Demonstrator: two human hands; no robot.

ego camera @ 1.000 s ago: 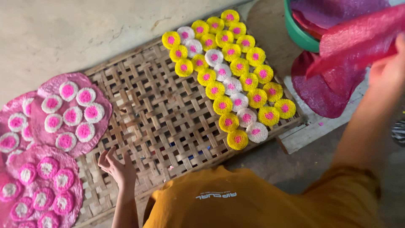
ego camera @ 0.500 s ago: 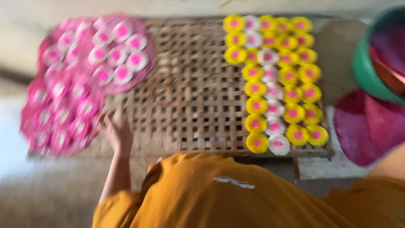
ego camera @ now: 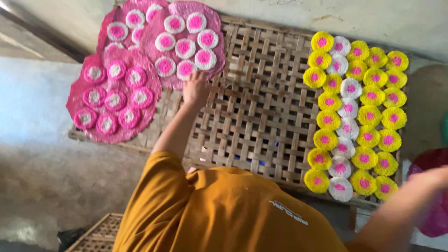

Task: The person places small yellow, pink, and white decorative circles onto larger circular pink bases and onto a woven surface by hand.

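Woven bamboo rack (ego camera: 261, 116): yellow discs (ego camera: 359, 116) at 3 o'clock, middle bare; left hand (ego camera: 195, 87) spread on pink sheet (ego camera: 186, 42) at 11; right hand (ego camera: 436, 179) blurred, state unclear.

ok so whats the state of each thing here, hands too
left hand: open, flat at the edge of the upper pink sheet
right hand: blurred, grip unclear
woven bamboo drying rack: middle bare
round pink sheets with white-and-pink discs: flat, overlapping
yellow and white pink-centred discs: laid in rows
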